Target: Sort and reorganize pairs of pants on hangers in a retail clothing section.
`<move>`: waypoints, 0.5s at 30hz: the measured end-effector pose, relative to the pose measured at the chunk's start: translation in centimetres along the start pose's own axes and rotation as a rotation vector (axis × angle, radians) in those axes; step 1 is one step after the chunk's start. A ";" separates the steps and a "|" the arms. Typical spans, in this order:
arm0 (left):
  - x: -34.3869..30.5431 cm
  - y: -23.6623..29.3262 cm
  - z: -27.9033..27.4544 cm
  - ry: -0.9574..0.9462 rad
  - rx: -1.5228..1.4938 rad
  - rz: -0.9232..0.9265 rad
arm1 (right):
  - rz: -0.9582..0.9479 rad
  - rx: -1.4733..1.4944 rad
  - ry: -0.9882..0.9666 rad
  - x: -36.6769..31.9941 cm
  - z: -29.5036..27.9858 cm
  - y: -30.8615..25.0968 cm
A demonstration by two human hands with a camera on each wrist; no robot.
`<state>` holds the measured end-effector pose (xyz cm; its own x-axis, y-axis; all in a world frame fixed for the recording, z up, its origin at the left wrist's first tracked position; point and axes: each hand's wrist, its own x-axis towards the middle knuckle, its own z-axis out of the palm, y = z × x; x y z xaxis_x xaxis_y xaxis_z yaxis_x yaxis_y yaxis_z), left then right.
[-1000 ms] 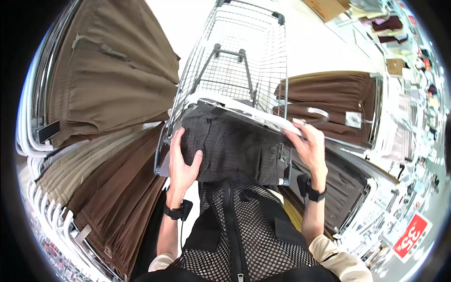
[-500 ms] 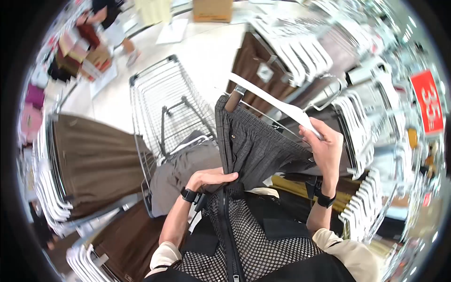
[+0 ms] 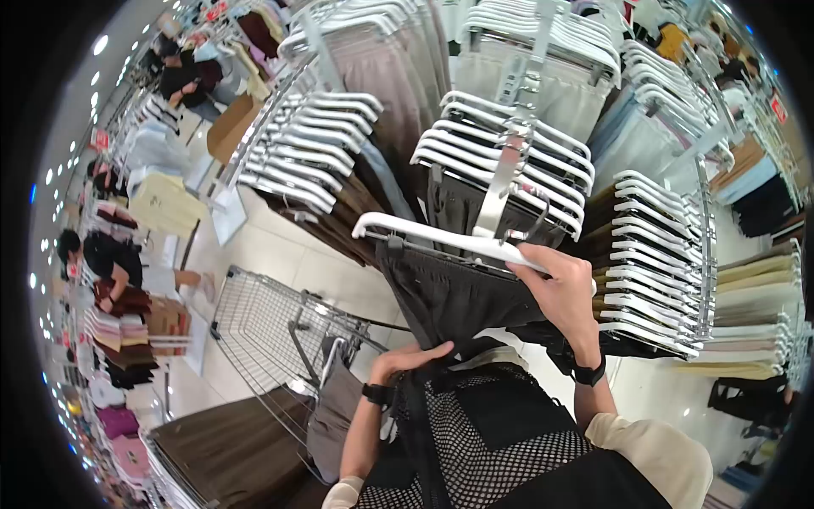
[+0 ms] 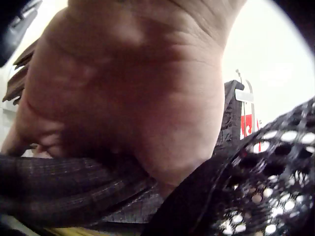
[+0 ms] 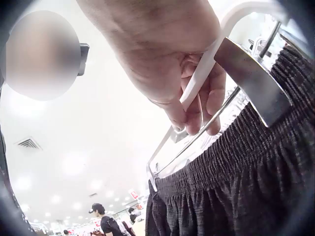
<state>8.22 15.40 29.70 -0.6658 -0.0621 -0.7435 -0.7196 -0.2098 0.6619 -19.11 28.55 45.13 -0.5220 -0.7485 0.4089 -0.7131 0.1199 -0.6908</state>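
Observation:
Dark grey elastic-waist trousers [image 3: 449,297] hang from a white clip hanger [image 3: 424,231] in front of the person. My right hand [image 3: 560,288] grips the hanger near the middle, and its fingers curl round the bar in the right wrist view. There a grey clip [image 5: 253,81] clamps the gathered waistband [image 5: 236,157]. Lower down, my left hand [image 3: 403,360] holds the trousers' side by the mesh vest. The left wrist view has that palm [image 4: 128,88] over folded dark cloth [image 4: 64,191], hiding most of its fingers.
Just beyond the held hanger, a metal rack arm [image 3: 496,199] carries several white hangers with dark trousers. More hangers [image 3: 653,271] line the right. A wire shopping cart [image 3: 263,314] with grey cloth [image 3: 335,424] stands left. Farther left is a person [image 3: 114,263] beside boxes.
The trousers have come up from the cart, and the view has turned right to the rack. The left hand has shifted from their front to their side; the right hand keeps the hanger.

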 end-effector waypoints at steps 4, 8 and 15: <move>3.7 2.5 1.1 -0.031 0.162 0.038 | 0.023 0.058 -0.055 0.4 -2.3 2.7; 6.5 0.6 0.2 -0.042 0.168 0.106 | 0.016 0.089 -0.112 0.5 -2.6 4.9; 5.7 -1.4 -0.3 0.252 0.033 0.045 | 0.041 -0.041 -0.144 2.9 -1.2 6.8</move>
<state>5.52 15.10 24.49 -0.6300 -0.3124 -0.7110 -0.6995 -0.1694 0.6943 -26.07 27.93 42.30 -0.4811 -0.8277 0.2889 -0.7125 0.1772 -0.6789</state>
